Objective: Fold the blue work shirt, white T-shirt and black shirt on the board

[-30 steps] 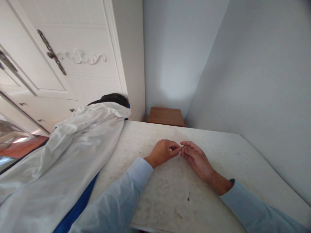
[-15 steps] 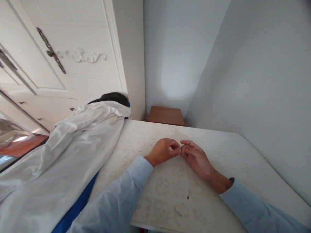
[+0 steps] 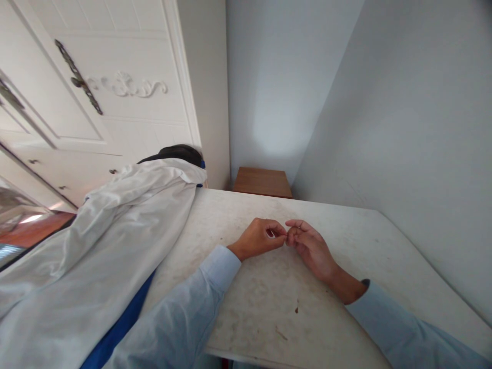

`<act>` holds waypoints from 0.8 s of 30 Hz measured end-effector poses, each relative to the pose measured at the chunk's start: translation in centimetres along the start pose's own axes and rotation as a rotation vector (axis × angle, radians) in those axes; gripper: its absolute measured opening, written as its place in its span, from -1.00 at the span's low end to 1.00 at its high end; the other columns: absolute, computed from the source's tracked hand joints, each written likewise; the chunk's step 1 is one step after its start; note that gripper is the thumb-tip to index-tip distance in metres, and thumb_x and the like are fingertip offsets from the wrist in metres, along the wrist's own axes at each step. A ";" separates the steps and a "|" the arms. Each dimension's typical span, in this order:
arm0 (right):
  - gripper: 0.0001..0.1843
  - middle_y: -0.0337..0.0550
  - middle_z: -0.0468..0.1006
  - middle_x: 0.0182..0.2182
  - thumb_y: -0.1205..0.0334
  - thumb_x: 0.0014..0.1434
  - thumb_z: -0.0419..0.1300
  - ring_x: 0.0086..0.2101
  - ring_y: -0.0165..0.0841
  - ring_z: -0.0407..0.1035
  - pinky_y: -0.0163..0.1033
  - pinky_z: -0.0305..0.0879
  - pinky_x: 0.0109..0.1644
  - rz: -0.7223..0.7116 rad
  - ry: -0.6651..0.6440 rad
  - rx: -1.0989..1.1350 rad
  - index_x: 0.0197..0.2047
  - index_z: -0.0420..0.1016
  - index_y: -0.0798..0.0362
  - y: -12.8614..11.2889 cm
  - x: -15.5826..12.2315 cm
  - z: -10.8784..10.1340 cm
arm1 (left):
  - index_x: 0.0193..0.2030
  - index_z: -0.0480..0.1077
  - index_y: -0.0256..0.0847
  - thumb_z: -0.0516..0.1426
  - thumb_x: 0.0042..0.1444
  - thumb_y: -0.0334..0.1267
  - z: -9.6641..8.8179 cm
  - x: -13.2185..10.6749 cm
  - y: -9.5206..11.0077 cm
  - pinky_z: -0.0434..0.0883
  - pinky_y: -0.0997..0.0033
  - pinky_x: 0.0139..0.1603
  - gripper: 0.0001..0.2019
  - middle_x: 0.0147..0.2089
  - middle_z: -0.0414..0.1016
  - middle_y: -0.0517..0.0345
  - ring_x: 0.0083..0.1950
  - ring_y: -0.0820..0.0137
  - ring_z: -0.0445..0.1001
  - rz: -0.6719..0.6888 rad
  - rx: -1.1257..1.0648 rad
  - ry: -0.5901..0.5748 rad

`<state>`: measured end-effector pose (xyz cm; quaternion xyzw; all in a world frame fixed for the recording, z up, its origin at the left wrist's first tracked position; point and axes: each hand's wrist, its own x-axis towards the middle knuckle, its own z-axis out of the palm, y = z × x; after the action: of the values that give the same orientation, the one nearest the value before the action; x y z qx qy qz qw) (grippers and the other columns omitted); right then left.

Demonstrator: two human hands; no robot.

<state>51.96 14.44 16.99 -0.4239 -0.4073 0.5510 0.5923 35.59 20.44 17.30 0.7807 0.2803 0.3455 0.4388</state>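
My left hand [image 3: 258, 238] rests on the white table [image 3: 346, 225], its fingers curled and its thumb and forefinger pinched together. My right hand [image 3: 310, 246] lies opposite, fingers curled, its fingertips touching those of the left hand at the middle of the table. If anything is between the fingertips, it is too small to make out. Both arms wear light blue sleeves.
A white garment [image 3: 96, 246] over blue fabric [image 3: 115, 333] covers the table's left side. A white wardrobe [image 3: 96, 77] stands at the left, a brown wooden surface [image 3: 263, 182] lies beyond the far edge, and a grey wall [image 3: 415, 128] runs along the right. Small brown specks [image 3: 296, 309] lie near me.
Both hands stay together at the same spot, with only slight finger movement. The view has shifted a little.
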 end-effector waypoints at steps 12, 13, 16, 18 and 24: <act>-0.74 -0.29 0.46 -0.54 0.27 0.01 0.21 -0.44 -0.32 0.28 -0.18 0.15 -0.24 -0.095 -0.035 -0.215 -0.17 0.51 -0.04 0.4 0.2 -0.9 | -0.34 0.58 -0.27 0.22 0.03 -0.34 0.1 0.0 -0.2 0.40 0.48 -0.30 -0.90 -0.37 0.63 0.13 -0.37 0.44 0.51 -0.010 0.001 0.002; -0.74 -0.29 0.46 -0.54 0.27 0.00 0.21 -0.44 -0.32 0.28 -0.18 0.16 -0.25 -0.102 -0.038 -0.240 -0.17 0.50 -0.04 0.4 0.2 -0.9 | -0.34 0.59 -0.27 0.21 0.03 -0.35 0.0 0.0 -0.3 0.40 0.48 -0.30 -0.89 -0.37 0.63 0.13 -0.37 0.44 0.51 0.000 0.020 -0.004; -0.74 -0.31 0.46 -0.54 0.29 0.00 0.20 -0.44 -0.32 0.29 -0.18 0.17 -0.26 -0.125 -0.043 -0.311 -0.18 0.50 -0.06 0.4 0.1 -0.9 | -0.33 0.60 -0.23 0.19 0.04 -0.37 -0.1 0.0 -0.3 0.39 0.47 -0.27 -0.87 -0.36 0.63 0.14 -0.36 0.43 0.52 0.026 0.135 -0.038; -0.74 -0.32 0.46 -0.55 0.28 0.00 0.20 -0.44 -0.32 0.30 -0.18 0.18 -0.27 -0.146 -0.040 -0.346 -0.18 0.49 -0.07 0.6 0.2 -0.9 | -0.33 0.60 -0.19 0.19 0.06 -0.37 -0.1 0.0 -0.3 0.37 0.44 -0.23 -0.87 -0.35 0.64 0.16 -0.34 0.41 0.52 0.044 0.235 -0.058; -0.71 -0.33 0.47 -0.52 0.29 0.00 0.20 -0.44 -0.31 0.34 -0.17 0.18 -0.27 -0.153 -0.027 -0.419 -0.14 0.48 -0.08 1.4 0.3 -1.2 | -0.33 0.59 -0.15 0.18 0.11 -0.32 0.1 -0.1 -0.6 0.34 0.41 -0.21 -0.88 -0.33 0.64 0.17 -0.30 0.37 0.52 0.034 0.372 -0.073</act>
<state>52.72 14.72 15.25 -0.4981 -0.5517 0.4132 0.5260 35.55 20.60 16.69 0.8649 0.3101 0.2667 0.2910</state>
